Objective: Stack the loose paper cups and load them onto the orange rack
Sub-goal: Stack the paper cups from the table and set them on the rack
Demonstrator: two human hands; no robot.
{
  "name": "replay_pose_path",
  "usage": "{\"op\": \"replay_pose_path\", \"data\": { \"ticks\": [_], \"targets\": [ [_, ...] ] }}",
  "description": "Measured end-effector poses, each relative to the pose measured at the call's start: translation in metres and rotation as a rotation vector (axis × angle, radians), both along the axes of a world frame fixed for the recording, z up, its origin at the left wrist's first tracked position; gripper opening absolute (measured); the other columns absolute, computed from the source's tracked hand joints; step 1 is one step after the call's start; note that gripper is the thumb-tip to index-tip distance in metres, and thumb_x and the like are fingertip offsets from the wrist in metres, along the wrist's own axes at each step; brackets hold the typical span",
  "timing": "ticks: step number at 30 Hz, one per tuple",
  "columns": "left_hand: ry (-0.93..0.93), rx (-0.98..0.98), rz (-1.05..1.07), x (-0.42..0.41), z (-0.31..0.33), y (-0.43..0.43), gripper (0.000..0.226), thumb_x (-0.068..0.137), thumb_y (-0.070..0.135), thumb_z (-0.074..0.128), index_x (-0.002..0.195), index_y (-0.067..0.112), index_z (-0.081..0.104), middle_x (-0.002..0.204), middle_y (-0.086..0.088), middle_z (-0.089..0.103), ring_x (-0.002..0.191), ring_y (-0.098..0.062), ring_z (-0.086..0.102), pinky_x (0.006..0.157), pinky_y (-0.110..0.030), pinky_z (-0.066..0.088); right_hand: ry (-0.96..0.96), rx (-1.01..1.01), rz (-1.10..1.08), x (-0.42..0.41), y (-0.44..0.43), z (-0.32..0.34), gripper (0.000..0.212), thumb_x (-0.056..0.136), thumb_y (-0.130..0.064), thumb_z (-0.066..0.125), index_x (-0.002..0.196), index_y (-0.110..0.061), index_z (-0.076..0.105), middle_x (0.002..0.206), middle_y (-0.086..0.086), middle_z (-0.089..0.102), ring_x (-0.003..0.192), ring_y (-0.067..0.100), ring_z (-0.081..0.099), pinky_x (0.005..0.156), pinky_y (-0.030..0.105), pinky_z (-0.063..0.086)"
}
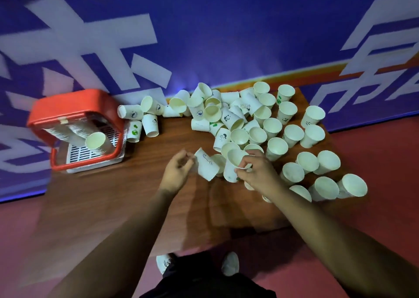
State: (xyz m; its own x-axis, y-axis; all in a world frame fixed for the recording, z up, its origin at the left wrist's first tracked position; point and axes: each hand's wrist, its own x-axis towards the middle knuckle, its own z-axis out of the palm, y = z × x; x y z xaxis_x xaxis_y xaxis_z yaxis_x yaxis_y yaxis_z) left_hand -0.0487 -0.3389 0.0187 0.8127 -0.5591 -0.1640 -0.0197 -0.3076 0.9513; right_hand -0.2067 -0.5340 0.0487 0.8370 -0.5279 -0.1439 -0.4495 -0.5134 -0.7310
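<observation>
Several white paper cups (240, 116) lie and stand loose across the back and right of the wooden table (127, 191). My left hand (176, 173) pinches the base of a tilted cup with a blue drawing (206, 167). My right hand (256, 171) grips the rim of an upright cup (235, 159) beside it. The orange rack (74, 129) stands at the table's left end. Two long stacks of cups (90, 138) lie inside it on a white slotted tray.
A purple banner with large white characters (204, 36) hangs right behind the table. Several upright cups (326, 161) crowd the table's right edge. The floor is red. My shoes (230, 263) show below the table's front edge.
</observation>
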Motion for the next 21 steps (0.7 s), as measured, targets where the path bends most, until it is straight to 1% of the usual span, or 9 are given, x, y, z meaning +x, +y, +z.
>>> {"op": "replay_pose_path", "data": {
  "ticks": [3,5,7,10,11,14,17,19,21],
  "targets": [
    [0.102,-0.073,0.152,0.030,0.014,0.032,0.013,0.094,0.012,0.056,0.081,0.012,0.055,0.077,-0.001,0.059,0.080,-0.017,0.055,0.076,-0.037,0.047,-0.036,0.032,0.033,0.046,0.017,0.010,0.018,0.074,-0.018,0.079,0.071,-0.018,0.062,0.119,0.002,0.053,0.114,0.012,0.054,0.085,0.012,0.030],
    [0.141,-0.096,0.221,0.049,0.018,0.060,0.011,0.093,0.007,0.055,0.082,0.005,0.054,0.073,0.003,0.057,0.081,-0.017,0.053,0.078,-0.038,0.044,-0.022,0.044,0.093,0.076,0.038,0.018,0.016,0.077,-0.023,0.077,0.082,-0.017,0.064,0.113,-0.001,0.053,0.107,0.011,0.054,0.084,0.015,0.032],
    [0.149,-0.098,0.256,0.067,0.020,0.086,0.013,0.093,0.007,0.056,0.082,0.001,0.054,0.073,0.004,0.058,0.083,-0.017,0.053,0.081,-0.039,0.044,-0.019,0.041,0.148,0.102,0.058,0.023,0.025,0.079,-0.028,0.075,0.098,-0.020,0.062,0.113,-0.003,0.050,0.106,0.009,0.051,0.082,0.018,0.033],
    [0.175,-0.127,0.339,0.097,0.025,0.133,0.018,0.093,0.016,0.059,0.076,0.013,0.060,0.078,-0.003,0.061,0.085,-0.018,0.056,0.087,-0.043,0.047,-0.004,0.027,0.201,0.146,0.097,0.028,0.041,0.080,-0.033,0.073,0.115,-0.024,0.054,0.119,-0.005,0.049,0.107,0.009,0.047,0.083,0.025,0.035],
    [0.182,-0.141,0.364,0.107,0.028,0.148,0.014,0.091,0.022,0.062,0.079,0.013,0.061,0.082,-0.006,0.061,0.087,-0.019,0.057,0.091,-0.045,0.048,0.006,0.013,0.208,0.161,0.109,0.030,0.045,0.080,-0.034,0.073,0.118,-0.024,0.052,0.119,-0.006,0.049,0.107,0.009,0.047,0.082,0.026,0.035],
    [0.169,-0.146,0.417,0.140,0.034,0.192,0.034,0.077,0.041,0.074,0.091,0.014,0.059,0.093,-0.012,0.063,0.092,-0.024,0.061,0.090,-0.046,0.049,0.012,0.009,0.222,0.208,0.144,0.035,0.055,0.078,-0.032,0.075,0.125,-0.024,0.048,0.125,-0.003,0.050,0.113,0.016,0.051,0.082,0.029,0.040],
    [0.034,-0.062,0.482,0.174,0.041,0.229,0.036,0.084,0.030,0.076,0.109,0.019,0.053,0.109,-0.007,0.061,0.101,-0.024,0.062,0.087,-0.038,0.051,0.013,-0.015,0.229,0.253,0.179,0.039,0.072,0.075,-0.028,0.077,0.137,-0.021,0.042,0.137,0.003,0.044,0.123,0.023,0.048,0.089,0.030,0.041],
    [-0.080,-0.008,0.491,0.201,0.041,0.249,0.052,0.084,0.026,0.078,0.125,0.019,0.048,0.120,-0.004,0.057,0.109,-0.021,0.059,0.090,-0.035,0.051,0.009,-0.022,0.216,0.282,0.200,0.041,0.078,0.074,-0.028,0.078,0.140,-0.019,0.039,0.142,0.007,0.039,0.125,0.025,0.047,0.093,0.032,0.041],
    [-0.180,0.063,0.487,0.229,0.038,0.264,0.070,0.076,0.034,0.081,0.135,0.018,0.046,0.125,-0.001,0.054,0.115,-0.020,0.055,0.095,-0.035,0.050,0.026,-0.040,0.195,0.309,0.216,0.042,0.076,0.072,-0.028,0.078,0.138,-0.017,0.042,0.142,0.007,0.037,0.125,0.025,0.046,0.095,0.030,0.040]
  ]
}}
